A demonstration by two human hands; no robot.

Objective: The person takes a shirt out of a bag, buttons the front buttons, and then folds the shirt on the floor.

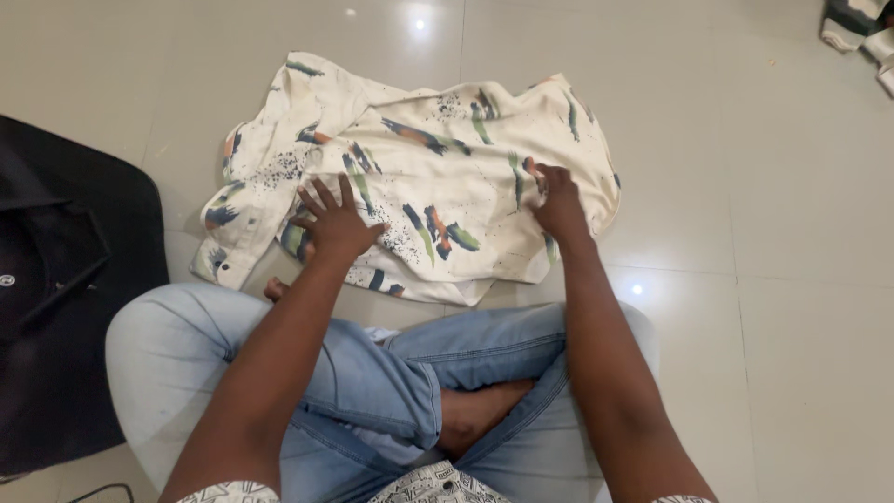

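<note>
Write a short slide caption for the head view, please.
Seated cross-legged, a person presses the left hand and right hand on a patterned white shirt.

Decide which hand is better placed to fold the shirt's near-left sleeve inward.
Probably the left hand: it rests flat on the cream brushstroke-printed cotton shirt beside that sleeve; the right hand pinches fabric further right.

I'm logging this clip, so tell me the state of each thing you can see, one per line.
Printed shirt: spread on the tiled floor, rumpled, partly folded.
Left hand: flat on the shirt, fingers spread, no grip.
Right hand: resting on the shirt's right part, fingers curled; grip unclear.
Black bag: lying at the left.
Striped cloth: bunched in the far right corner.
</note>
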